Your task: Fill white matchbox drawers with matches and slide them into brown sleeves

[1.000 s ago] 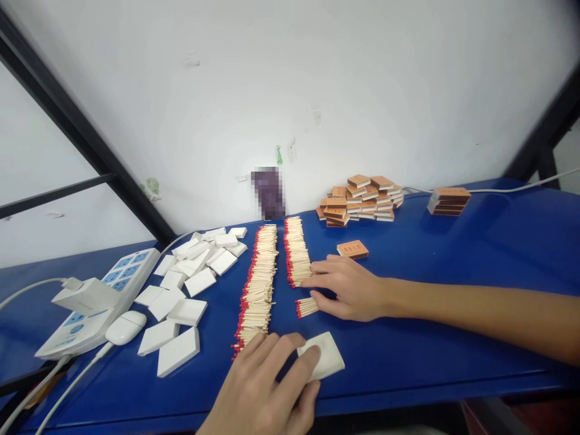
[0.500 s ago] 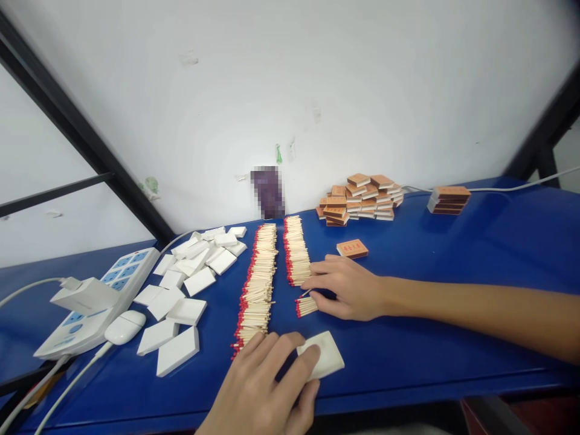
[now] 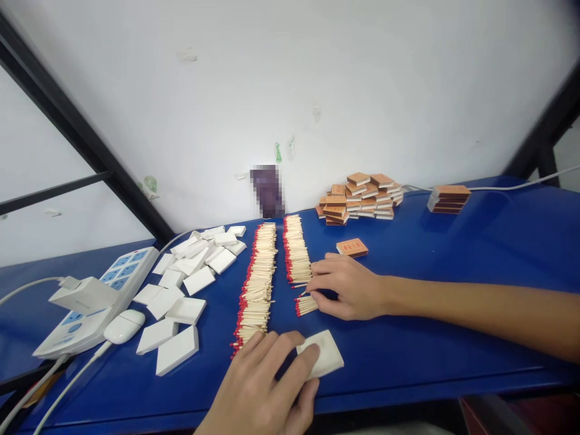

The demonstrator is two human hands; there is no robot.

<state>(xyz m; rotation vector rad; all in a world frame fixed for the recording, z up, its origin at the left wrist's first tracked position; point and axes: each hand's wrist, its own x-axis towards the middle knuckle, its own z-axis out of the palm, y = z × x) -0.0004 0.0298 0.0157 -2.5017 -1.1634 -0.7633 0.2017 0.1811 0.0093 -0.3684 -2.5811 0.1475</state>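
Blue counter [image 3: 453,260] across the lower frame, glossy; if slick as it looks, a light knock could send small things sliding; pile of white trays [image 3: 194,264] left of centre, loosely heaped, well apart from both hands; left hand [image 3: 267,380] at bottom centre, index finger reaching into a single white tray, thumb at its lower edge, so it appears to be holding it; long match row [image 3: 258,278] runs up the centre, near end just beside the knuckles; a careless roll of that hand could scatter it; orange box heap [image 3: 357,202] upper right of centre, unevenly stacked, a bump might topple it; right hand [image 3: 347,287] right of centre, thumb and index close together at the matches; cannot tell whether that grip pinches any; short match row [image 3: 296,251] touches or nearly touches its fingertips; dragging them could splay its near end; white tray [image 3: 328,356] lower centre, near the counter's front edge; uneven finger pressure might tip or skid it; small match bundle [image 3: 308,305] below the short row, partly hidden by the thumb; too loose a hold could let sticks fan out.
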